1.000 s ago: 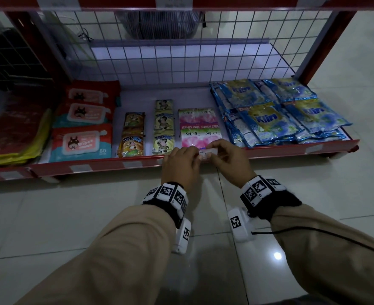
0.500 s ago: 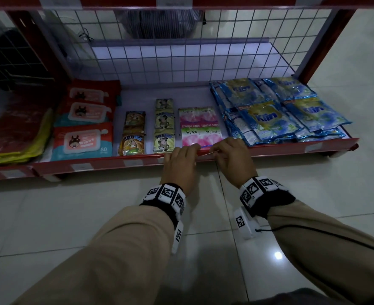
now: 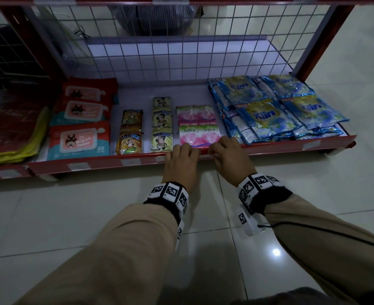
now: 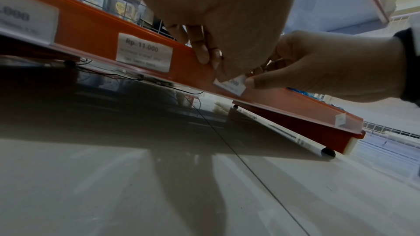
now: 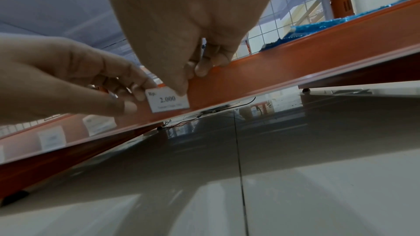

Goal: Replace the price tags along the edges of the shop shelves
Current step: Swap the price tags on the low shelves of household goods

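Note:
A small white price tag (image 5: pixel 167 99) printed "Rp. 2.000" lies against the front face of the red shelf rail (image 3: pixel 269 148) on the bottom shelf. In the head view only a sliver of the price tag (image 3: pixel 204 155) shows between my hands. My left hand (image 3: pixel 182 150) pinches its left edge, thumb below and fingertips above, as the right wrist view shows. My right hand (image 3: pixel 217 150) holds the right edge, thumb on the tag's upper corner and fingers (image 5: pixel 216 60) curled over the rail's top. The left wrist view shows the tag (image 4: pixel 230 85) half covered by my left thumb.
Other tags sit in the rail to the left, one reading "Rp. 11.000" (image 4: pixel 143 51). On the shelf lie wet wipes (image 3: pixel 78 139), Top Ice sachets (image 3: pixel 130 140), pink Soffell packs (image 3: pixel 199 130) and blue Klin packs (image 3: pixel 269 113). Wire mesh (image 3: pixel 181 53) backs it; glossy tiles (image 3: pixel 71 216) below.
Both hands have moved down and forward with the tag, from just above the rail onto its front face. The tag has turned from flat to edge-on in the head view.

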`<action>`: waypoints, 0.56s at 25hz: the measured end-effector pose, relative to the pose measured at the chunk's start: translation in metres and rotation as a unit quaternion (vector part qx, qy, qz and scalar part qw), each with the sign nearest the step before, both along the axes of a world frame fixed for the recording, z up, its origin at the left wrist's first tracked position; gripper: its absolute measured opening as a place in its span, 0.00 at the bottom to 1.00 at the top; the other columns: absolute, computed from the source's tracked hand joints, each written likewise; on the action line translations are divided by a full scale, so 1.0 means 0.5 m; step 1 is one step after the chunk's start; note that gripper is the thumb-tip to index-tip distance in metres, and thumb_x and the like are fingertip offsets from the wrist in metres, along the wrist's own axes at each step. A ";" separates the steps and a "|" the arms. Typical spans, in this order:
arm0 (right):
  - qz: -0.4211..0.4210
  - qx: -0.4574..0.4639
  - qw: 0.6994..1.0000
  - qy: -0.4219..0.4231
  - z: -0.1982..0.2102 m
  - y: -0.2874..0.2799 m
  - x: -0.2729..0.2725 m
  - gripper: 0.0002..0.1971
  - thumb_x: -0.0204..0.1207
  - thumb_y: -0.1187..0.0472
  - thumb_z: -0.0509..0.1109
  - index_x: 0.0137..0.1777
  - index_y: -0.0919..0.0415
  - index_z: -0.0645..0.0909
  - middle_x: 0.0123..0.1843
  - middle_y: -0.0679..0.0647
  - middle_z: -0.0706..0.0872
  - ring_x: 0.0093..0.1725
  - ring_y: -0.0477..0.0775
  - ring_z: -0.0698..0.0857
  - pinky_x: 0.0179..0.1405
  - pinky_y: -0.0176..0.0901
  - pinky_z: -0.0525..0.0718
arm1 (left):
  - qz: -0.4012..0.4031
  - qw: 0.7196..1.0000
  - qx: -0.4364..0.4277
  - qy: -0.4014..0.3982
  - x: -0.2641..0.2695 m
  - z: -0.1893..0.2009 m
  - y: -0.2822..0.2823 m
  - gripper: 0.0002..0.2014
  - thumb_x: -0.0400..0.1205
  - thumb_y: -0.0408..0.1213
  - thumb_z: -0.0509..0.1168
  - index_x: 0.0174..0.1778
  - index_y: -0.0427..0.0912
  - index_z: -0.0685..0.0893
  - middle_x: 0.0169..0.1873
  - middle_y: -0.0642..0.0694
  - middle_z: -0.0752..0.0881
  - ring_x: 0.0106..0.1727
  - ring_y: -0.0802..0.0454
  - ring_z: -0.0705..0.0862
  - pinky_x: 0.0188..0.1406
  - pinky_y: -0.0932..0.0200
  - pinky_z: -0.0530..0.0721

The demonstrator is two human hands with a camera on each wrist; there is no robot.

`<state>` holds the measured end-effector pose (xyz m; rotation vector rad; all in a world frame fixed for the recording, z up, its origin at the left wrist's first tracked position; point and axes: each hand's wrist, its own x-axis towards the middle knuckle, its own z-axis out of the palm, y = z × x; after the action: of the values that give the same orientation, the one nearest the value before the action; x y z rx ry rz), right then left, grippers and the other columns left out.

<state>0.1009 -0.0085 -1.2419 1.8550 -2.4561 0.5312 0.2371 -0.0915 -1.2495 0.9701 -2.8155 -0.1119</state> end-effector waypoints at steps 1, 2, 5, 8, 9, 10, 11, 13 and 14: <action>-0.001 -0.001 1.000 0.003 -0.001 0.000 0.000 0.05 0.76 0.67 0.68 0.50 0.65 0.83 0.49 0.64 0.80 0.49 0.66 0.76 0.44 0.55 0.75 | -0.002 1.000 -0.003 0.001 0.001 0.000 0.001 0.17 0.81 0.34 0.57 0.67 0.47 0.72 0.63 0.44 0.73 0.62 0.42 0.70 0.58 0.50 0.66; -0.001 -0.002 1.000 0.008 -0.002 0.001 0.000 0.05 0.76 0.66 0.68 0.50 0.65 0.83 0.49 0.64 0.80 0.49 0.65 0.76 0.43 0.55 0.75 | -0.005 1.000 -0.007 0.000 0.002 0.001 0.001 0.17 0.81 0.34 0.57 0.67 0.47 0.72 0.63 0.44 0.73 0.62 0.42 0.70 0.58 0.50 0.67; 0.003 0.005 1.000 0.026 -0.004 0.008 -0.003 0.07 0.77 0.64 0.68 0.52 0.64 0.84 0.49 0.64 0.80 0.50 0.64 0.75 0.44 0.53 0.75 | -0.013 1.000 -0.011 -0.009 0.000 0.002 0.001 0.18 0.81 0.34 0.57 0.67 0.47 0.73 0.63 0.43 0.72 0.63 0.42 0.69 0.58 0.49 0.67; 0.007 0.024 0.999 0.036 -0.001 0.012 0.002 0.10 0.77 0.62 0.67 0.55 0.64 0.83 0.51 0.63 0.80 0.52 0.64 0.75 0.46 0.53 0.76 | -0.017 1.000 -0.003 -0.009 0.001 0.004 0.001 0.20 0.80 0.33 0.57 0.68 0.47 0.72 0.64 0.43 0.72 0.63 0.42 0.69 0.59 0.49 0.67; 0.005 0.026 0.999 0.033 0.000 0.014 0.004 0.11 0.76 0.63 0.67 0.56 0.64 0.83 0.52 0.63 0.80 0.52 0.64 0.75 0.47 0.53 0.77 | -0.020 1.000 0.007 -0.001 0.004 0.004 0.000 0.21 0.79 0.32 0.57 0.69 0.47 0.72 0.64 0.44 0.73 0.63 0.42 0.69 0.60 0.49 0.67; 0.003 0.023 0.999 0.024 0.002 0.017 0.005 0.13 0.75 0.64 0.67 0.58 0.64 0.81 0.53 0.63 0.79 0.53 0.64 0.75 0.48 0.54 0.77 | -0.023 0.999 0.020 0.010 0.008 0.005 -0.003 0.22 0.79 0.30 0.58 0.69 0.47 0.71 0.64 0.45 0.74 0.64 0.43 0.70 0.61 0.50 0.66; 0.001 0.016 1.000 0.013 0.004 0.019 0.006 0.16 0.72 0.66 0.67 0.60 0.64 0.79 0.54 0.62 0.79 0.53 0.64 0.74 0.49 0.54 0.77 | -0.027 0.999 0.036 0.025 0.013 0.005 -0.006 0.23 0.78 0.29 0.58 0.70 0.47 0.71 0.65 0.45 0.74 0.64 0.44 0.70 0.61 0.51 0.65; 0.012 -0.001 1.000 -0.001 0.010 0.019 0.009 0.20 0.68 0.68 0.67 0.62 0.64 0.77 0.56 0.62 0.80 0.52 0.63 0.75 0.50 0.55 0.77 | -0.036 0.995 0.079 0.056 0.025 0.012 -0.018 0.26 0.75 0.27 0.61 0.70 0.47 0.72 0.65 0.46 0.76 0.65 0.44 0.71 0.62 0.52 0.63; 0.024 -0.005 1.000 -0.001 0.014 0.015 0.013 0.21 0.67 0.68 0.67 0.62 0.64 0.77 0.55 0.61 0.80 0.51 0.63 0.76 0.50 0.56 0.77 | -0.039 0.991 0.105 0.069 0.030 0.017 -0.025 0.27 0.74 0.26 0.62 0.70 0.47 0.73 0.64 0.47 0.77 0.65 0.45 0.71 0.62 0.53 0.62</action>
<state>0.1077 -0.0012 -1.2351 1.9155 -2.4105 0.5451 0.2520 -0.1039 -1.2412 0.8540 -2.7541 -0.4757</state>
